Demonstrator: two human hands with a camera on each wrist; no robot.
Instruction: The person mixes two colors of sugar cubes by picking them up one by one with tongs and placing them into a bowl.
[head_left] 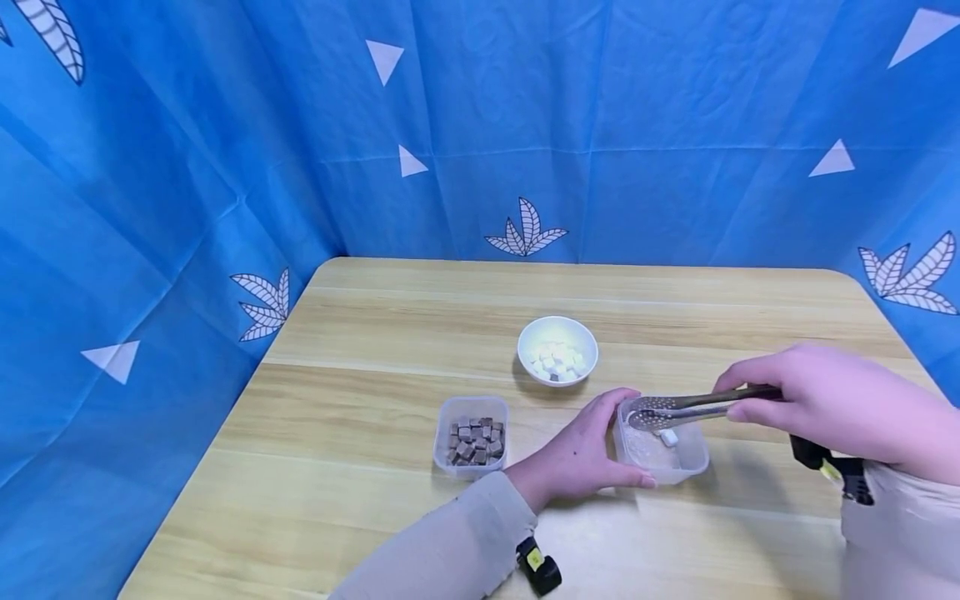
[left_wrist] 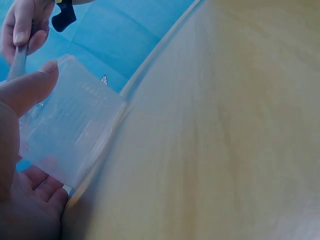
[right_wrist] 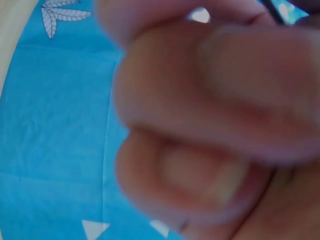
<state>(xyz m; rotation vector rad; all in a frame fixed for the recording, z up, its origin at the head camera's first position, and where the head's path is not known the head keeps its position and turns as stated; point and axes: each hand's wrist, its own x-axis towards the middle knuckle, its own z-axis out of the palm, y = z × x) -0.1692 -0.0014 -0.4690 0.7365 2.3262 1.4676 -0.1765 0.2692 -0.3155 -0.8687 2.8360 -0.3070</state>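
right hand (head_left: 825, 404) is gripping tongs (head_left: 678, 408) over the clear tub (head_left: 693, 462), white cube (head_left: 668, 437) sitting under the tips. left hand (head_left: 581, 450) is cupping the tub at its 9 o'clock side.

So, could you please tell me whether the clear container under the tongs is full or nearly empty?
Nearly empty: the clear container shows a single white cube, just below the tongs.

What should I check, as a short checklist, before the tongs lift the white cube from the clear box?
1. Left hand holds the clear box steady: ok.
2. Right hand grips the tongs: ok.
3. Tong tips are over the white cube: ok.
4. Tips are closed on the cube: cannot tell.
5. White bowl stands apart, with its top open: ok.
6. Box of brown cubes is clear of the hands: ok.
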